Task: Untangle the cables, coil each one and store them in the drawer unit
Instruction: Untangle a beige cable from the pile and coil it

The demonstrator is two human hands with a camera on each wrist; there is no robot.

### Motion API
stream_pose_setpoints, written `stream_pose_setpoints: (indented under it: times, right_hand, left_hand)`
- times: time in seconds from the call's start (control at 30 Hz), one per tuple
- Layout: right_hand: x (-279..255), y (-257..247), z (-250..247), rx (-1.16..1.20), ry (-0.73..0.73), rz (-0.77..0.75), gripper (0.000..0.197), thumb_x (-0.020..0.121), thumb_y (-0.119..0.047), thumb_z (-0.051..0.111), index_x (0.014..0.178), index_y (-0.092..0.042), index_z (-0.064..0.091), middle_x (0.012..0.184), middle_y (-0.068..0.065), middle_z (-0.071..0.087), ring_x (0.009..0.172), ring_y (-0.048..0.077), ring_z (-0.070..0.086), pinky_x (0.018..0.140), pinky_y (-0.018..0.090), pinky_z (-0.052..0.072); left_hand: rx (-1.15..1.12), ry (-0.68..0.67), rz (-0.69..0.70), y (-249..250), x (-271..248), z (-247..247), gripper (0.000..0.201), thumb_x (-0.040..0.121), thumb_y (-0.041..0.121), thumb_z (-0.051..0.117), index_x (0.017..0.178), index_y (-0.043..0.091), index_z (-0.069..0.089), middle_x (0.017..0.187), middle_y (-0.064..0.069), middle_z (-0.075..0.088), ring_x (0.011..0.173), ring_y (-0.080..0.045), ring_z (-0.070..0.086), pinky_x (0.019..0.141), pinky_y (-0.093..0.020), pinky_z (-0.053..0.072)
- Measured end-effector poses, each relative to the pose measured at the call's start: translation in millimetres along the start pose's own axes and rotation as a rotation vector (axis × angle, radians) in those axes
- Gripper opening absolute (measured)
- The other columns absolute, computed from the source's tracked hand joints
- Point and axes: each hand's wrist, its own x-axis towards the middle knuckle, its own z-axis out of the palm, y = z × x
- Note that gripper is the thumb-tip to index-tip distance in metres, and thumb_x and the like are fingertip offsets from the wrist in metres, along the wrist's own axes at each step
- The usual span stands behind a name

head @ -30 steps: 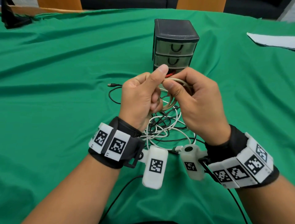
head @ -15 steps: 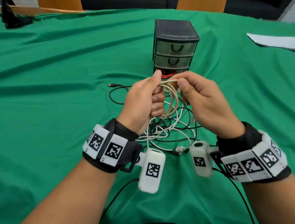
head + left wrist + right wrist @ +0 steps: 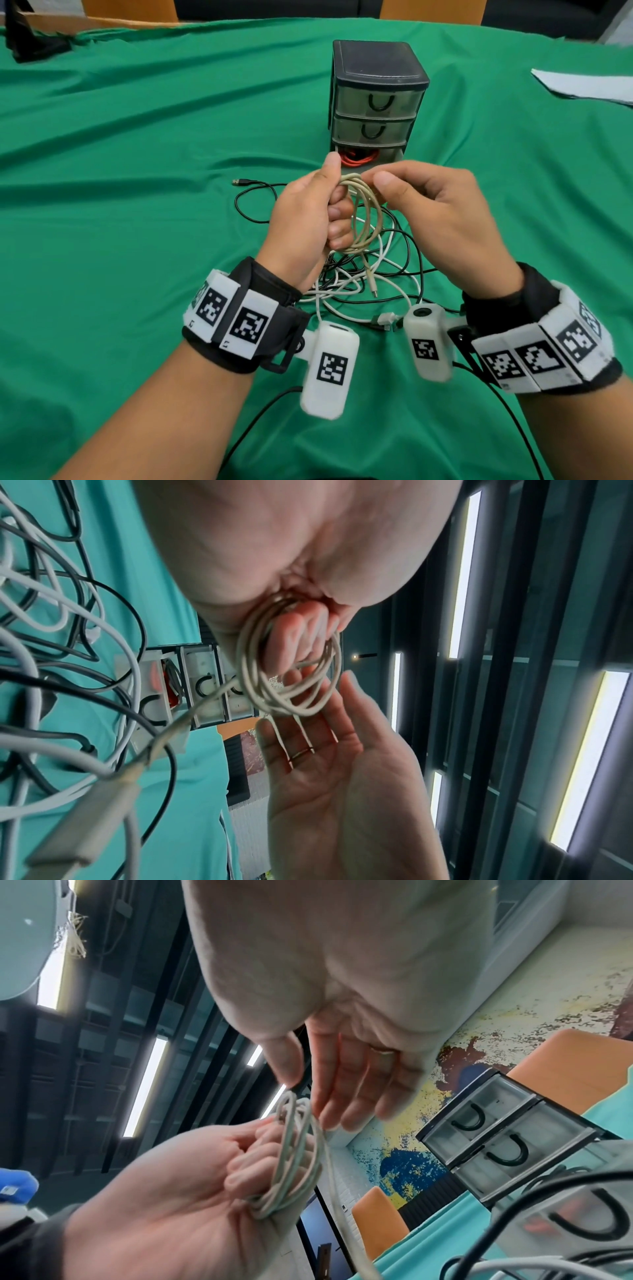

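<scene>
A beige cable is wound into a small coil. My left hand grips it, with the fingers curled through the loops and the thumb on top. The coil's loose end with its plug hangs down over the tangle of white and black cables on the cloth. My right hand is at the top of the coil, fingers straight and palm open, gripping nothing. The black drawer unit stands just behind. Its bottom drawer is open and holds a red cable.
A black cable with a USB plug trails left of the tangle. A white sheet lies at the far right, and a dark object sits at the far left corner. Green cloth covers the table.
The hands have drawn apart and come down a little. My right hand has stopped pinching the cable and its fingers have straightened. The coil now hangs from my left hand alone.
</scene>
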Motion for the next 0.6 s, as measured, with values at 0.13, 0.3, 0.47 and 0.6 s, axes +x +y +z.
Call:
stream_pose_setpoints:
  times: [0.13, 0.3, 0.47, 0.6]
  right_hand:
    - [-3.8, -5.9, 1.6, 0.071, -0.157, 0.046, 0.027, 0.081, -0.022, 0.079, 0.105, -0.011, 0.071, 0.095, 0.000, 0.076, 0.089, 0.012, 0.072, 0.085, 0.034, 0.058]
    - [-4.9, -6.0, 1.3, 0.046, -0.176, 0.066, 0.037, 0.075, -0.002, 0.082, 0.107, -0.011, 0.066, 0.096, 0.001, 0.075, 0.091, 0.015, 0.072, 0.085, 0.042, 0.057]
    - [-5.7, -3.0, 1.9, 0.010, -0.163, 0.032, 0.048, 0.075, 0.001, 0.079, 0.107, -0.022, 0.052, 0.087, 0.003, 0.075, 0.078, 0.031, 0.064, 0.070, 0.041, 0.048]
    - [-5.9, -4.4, -0.1, -0.010, -0.170, 0.006, 0.052, 0.073, 0.008, 0.076, 0.105, -0.022, 0.047, 0.083, 0.001, 0.069, 0.069, 0.010, 0.061, 0.067, 0.009, 0.038]
  left_hand:
    - [0.043, 0.031, 0.012, -0.2, 0.4, 0.7, 0.045, 0.105, 0.035, 0.038, 0.064, 0.017, 0.033, 0.047, 0.005, 0.025, 0.038, -0.009, 0.019, 0.042, -0.025, 0.014]
    - [0.041, 0.012, 0.010, -0.4, 1.3, -1.0, 0.045, 0.105, 0.034, 0.038, 0.065, 0.015, 0.034, 0.048, 0.004, 0.027, 0.037, -0.008, 0.020, 0.040, -0.024, 0.015]
    - [0.068, -0.015, -0.010, -0.2, 1.2, -2.0, 0.044, 0.106, 0.034, 0.037, 0.066, 0.015, 0.033, 0.048, 0.005, 0.029, 0.038, -0.008, 0.020, 0.040, -0.022, 0.017]
    - [0.108, -0.034, -0.030, 1.6, 1.9, -3.2, 0.045, 0.105, 0.035, 0.040, 0.065, 0.016, 0.033, 0.049, 0.005, 0.028, 0.039, -0.009, 0.021, 0.043, -0.025, 0.017]
